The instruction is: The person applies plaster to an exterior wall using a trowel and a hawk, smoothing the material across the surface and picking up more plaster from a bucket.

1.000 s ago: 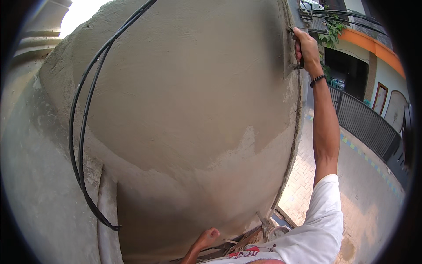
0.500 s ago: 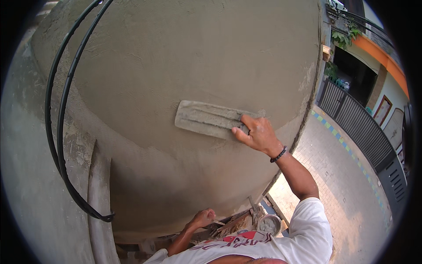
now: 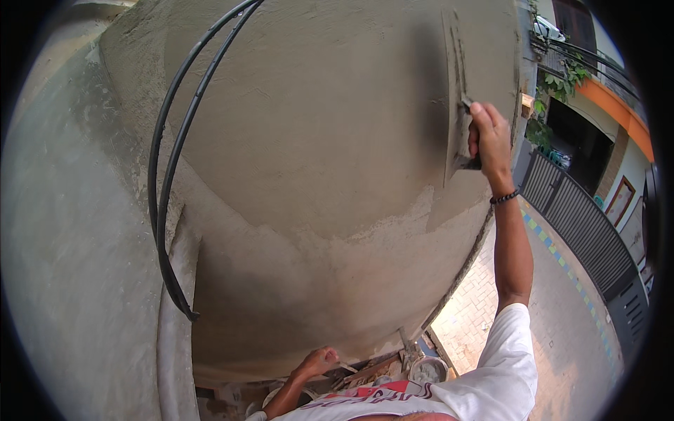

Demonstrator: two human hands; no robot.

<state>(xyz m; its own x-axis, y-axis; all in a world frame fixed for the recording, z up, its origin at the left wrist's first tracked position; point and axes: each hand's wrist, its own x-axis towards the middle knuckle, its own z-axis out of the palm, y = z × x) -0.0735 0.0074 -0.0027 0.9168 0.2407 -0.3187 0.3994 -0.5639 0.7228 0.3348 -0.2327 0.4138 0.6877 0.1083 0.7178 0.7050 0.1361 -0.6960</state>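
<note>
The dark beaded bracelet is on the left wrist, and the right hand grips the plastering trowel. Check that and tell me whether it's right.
Not quite: the head view shows the dark beaded bracelet on the right wrist. The right hand grips the plastering trowel, as you said.

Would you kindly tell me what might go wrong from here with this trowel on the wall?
The long, flat grey trowel in the right hand appears angled to the grey plastered wall, so its edge might gouge the surface.

It is also near the wall's right-hand edge; a stroke carried too far could chip that.

The looped black cables hang at the left, where a wide sweep might snag them.
</note>
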